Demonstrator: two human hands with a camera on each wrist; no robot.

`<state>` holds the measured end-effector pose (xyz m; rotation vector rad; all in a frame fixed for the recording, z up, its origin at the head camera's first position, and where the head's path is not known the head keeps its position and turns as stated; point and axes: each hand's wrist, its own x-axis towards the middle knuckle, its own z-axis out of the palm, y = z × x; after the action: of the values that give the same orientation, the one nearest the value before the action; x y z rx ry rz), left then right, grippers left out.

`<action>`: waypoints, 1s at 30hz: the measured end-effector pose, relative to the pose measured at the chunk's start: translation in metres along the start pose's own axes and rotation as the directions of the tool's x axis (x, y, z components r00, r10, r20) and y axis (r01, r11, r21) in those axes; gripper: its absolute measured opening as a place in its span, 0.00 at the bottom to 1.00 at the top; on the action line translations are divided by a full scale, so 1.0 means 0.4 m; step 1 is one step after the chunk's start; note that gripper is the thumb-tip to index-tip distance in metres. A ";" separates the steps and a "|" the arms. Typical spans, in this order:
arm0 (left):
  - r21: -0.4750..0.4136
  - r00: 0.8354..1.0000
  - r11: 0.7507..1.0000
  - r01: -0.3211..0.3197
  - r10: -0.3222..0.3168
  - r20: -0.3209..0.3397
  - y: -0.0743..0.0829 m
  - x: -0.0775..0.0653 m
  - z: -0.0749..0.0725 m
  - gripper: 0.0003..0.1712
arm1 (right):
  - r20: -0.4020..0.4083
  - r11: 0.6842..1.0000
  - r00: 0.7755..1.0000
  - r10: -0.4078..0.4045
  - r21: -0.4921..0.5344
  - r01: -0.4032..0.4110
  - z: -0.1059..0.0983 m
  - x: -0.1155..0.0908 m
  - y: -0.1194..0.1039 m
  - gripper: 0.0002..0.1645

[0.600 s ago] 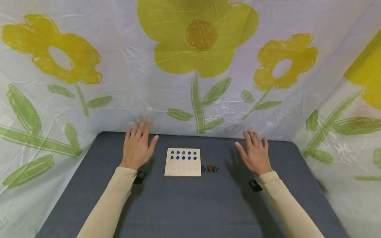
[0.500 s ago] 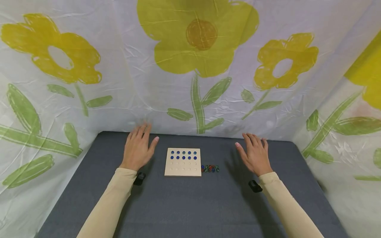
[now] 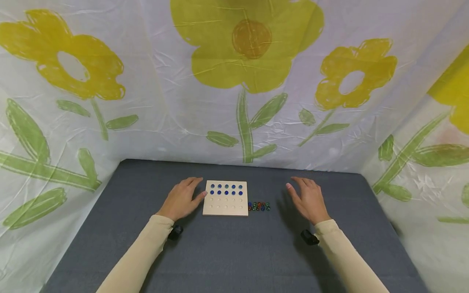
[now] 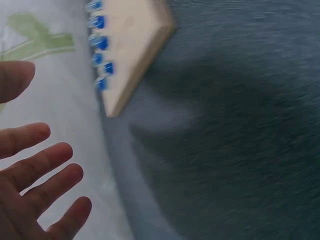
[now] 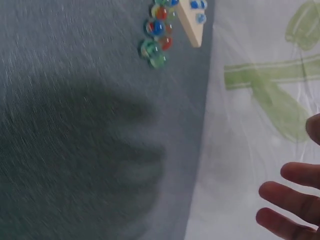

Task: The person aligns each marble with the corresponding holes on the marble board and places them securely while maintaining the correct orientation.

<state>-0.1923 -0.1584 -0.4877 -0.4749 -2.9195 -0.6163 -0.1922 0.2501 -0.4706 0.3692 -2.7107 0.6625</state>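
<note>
A pale wooden board (image 3: 226, 211) with rows of round hollows lies on the table. Blue marbles (image 3: 226, 193) fill its two far rows; the two near rows are bare. Against its right edge sits a cluster of loose marbles (image 3: 258, 206) in red, green and blue. My left hand (image 3: 180, 200) hovers by the board's left edge, fingers extended, thumb tip overlapping that edge in the head view. The left wrist view shows that hand (image 4: 20, 195) holding nothing. Right of the loose marbles, my right hand (image 3: 309, 201) is raised above the table with relaxed fingers, holding nothing.
A dark grey cloth (image 3: 234, 260) covers the table. Behind and at both sides hangs a white curtain (image 3: 157, 110) printed with yellow flowers. Each wrist carries a small black camera, such as the left one (image 3: 176, 232).
My left hand has moved right and toward me, nearer the board. The right hand has drawn slightly left and toward me. The board and marbles stay put.
</note>
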 end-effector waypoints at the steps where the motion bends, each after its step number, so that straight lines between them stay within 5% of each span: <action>1: 0.012 1.000 1.000 -0.003 0.003 0.018 -0.001 -0.002 0.009 0.35 | 0.009 1.000 1.000 0.008 0.018 -0.008 0.003 -0.004 -0.002 0.27; 11: 0.036 0.983 0.997 -0.064 0.057 0.173 -0.024 -0.022 0.063 0.43 | 0.108 0.983 0.992 0.063 0.165 -0.081 0.033 -0.045 -0.007 0.24; 30: 0.032 0.948 0.999 -0.012 0.001 0.318 -0.069 -0.024 0.088 0.49 | 0.197 0.954 0.974 0.108 0.256 -0.157 0.061 -0.074 -0.011 0.23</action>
<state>-0.1941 -0.1704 -0.5319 -0.6338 -3.2223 -0.5332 -0.1697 0.2396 -0.5004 0.3261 -2.8390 1.0946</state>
